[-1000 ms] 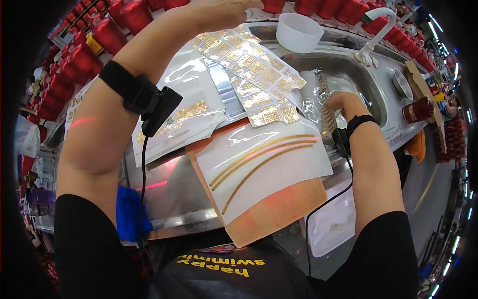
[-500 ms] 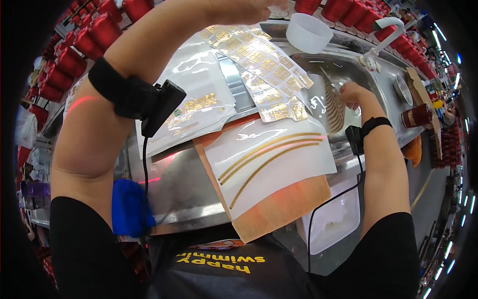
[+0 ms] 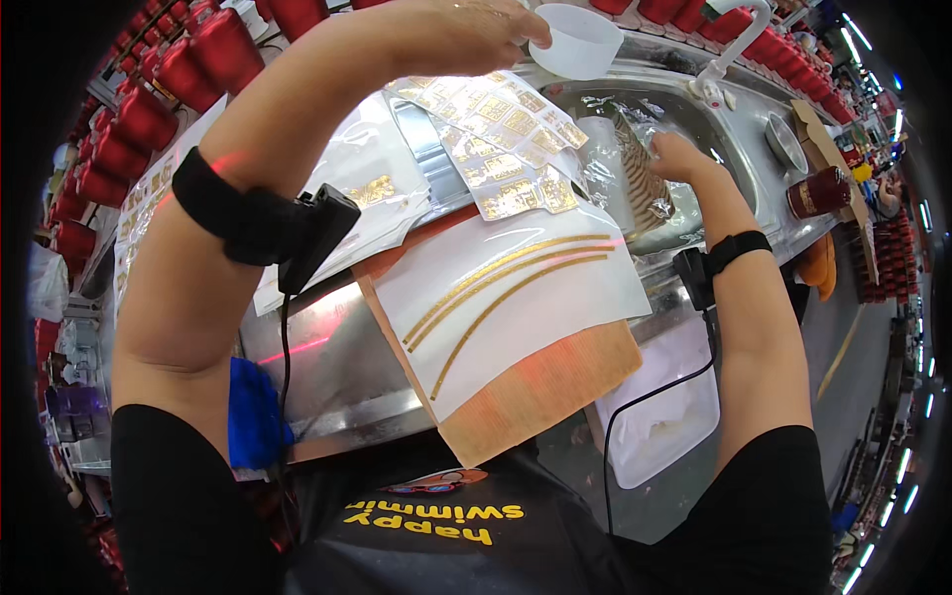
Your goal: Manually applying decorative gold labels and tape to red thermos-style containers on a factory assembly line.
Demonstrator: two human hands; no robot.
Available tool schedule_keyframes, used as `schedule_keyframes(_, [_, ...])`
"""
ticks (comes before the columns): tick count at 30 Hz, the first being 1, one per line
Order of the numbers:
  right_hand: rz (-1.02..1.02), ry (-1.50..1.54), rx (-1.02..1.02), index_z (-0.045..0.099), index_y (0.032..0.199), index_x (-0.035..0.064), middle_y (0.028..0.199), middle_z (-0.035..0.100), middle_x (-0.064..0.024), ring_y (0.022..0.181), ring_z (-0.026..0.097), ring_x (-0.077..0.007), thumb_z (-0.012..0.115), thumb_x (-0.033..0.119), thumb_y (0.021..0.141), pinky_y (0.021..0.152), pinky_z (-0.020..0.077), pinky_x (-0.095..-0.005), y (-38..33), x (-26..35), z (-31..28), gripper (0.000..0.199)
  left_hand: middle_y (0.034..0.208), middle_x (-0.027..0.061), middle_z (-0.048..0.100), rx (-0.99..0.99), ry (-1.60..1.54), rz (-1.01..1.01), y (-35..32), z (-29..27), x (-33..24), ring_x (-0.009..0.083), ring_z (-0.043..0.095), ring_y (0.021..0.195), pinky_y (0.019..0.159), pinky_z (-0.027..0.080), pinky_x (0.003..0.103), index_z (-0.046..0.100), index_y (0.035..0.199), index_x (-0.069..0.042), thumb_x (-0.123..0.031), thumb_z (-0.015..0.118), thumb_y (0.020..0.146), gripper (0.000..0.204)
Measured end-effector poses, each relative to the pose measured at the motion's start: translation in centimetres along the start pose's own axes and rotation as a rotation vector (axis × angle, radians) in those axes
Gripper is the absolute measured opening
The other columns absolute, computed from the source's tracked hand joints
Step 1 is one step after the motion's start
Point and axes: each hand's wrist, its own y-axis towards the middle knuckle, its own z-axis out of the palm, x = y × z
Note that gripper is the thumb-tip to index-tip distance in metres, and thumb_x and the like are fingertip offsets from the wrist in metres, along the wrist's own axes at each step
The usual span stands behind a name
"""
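Left hand at a white tub's rim, right hand over the sink.
At twelve o'clock the left hand (image 3: 486, 35) has its fingertips against the round white tub (image 3: 575, 45), which sits toward one o'clock; whether they grip it, I cannot tell. At two o'clock the right hand (image 3: 677, 157), fingers curled, is at the edge of a striped sheet (image 3: 643, 178) in the water-filled sink (image 3: 742, 178); its hold is unclear too. Gold-patterned sheets (image 3: 504, 124) lie at twelve o'clock on the counter (image 3: 337, 387); nearer the centre, a white sheet with three gold arcs (image 3: 535, 302) overlaps an orange board (image 3: 555, 397).
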Motion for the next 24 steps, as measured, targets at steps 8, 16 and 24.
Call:
schedule_keyframes(8, [0.100,0.104,0.241,0.059,0.103,-0.0067,0.091,0.066,-0.0178,0.071,0.066,-0.0265,0.060,0.032,0.083,0.063,0.0561,-0.0384,2.0,2.7,3.3,0.044,0.090,0.0211,0.065,-0.021,-0.033,-0.031,-0.3,0.4,1.1,0.0369,0.061,0.092,0.083,0.047,0.044,0.063,0.109,-0.006,-0.014,0.052,0.085,0.028])
schedule_keyframes(16, [0.173,0.506,0.279,0.050,0.114,-0.0088,0.084,0.063,-0.0208,0.069,0.067,-0.0287,0.059,0.004,0.078,0.061,0.0589,-0.0400,1.8,3.4,4.7,0.039,0.103,0.0207,0.064,-0.179,-0.061,0.135,-1.7,1.7,4.4,0.0335,0.061,0.100,0.090,0.046,0.038,0.063,0.107,0.000,-0.014,0.050,0.088,0.027])
schedule_keyframes(24, [0.100,0.526,0.154,0.019,0.143,0.0033,0.112,0.055,-0.0225,0.088,0.061,-0.0302,0.055,-0.001,0.073,0.068,0.0555,-0.0435,2.2,4.5,4.3,0.078,0.106,0.0212,0.064,-0.125,-0.104,0.052,-3.1,1.0,4.5,0.0330,0.061,0.102,0.092,0.046,0.037,0.062,0.110,0.001,-0.013,0.050,0.088,0.029])
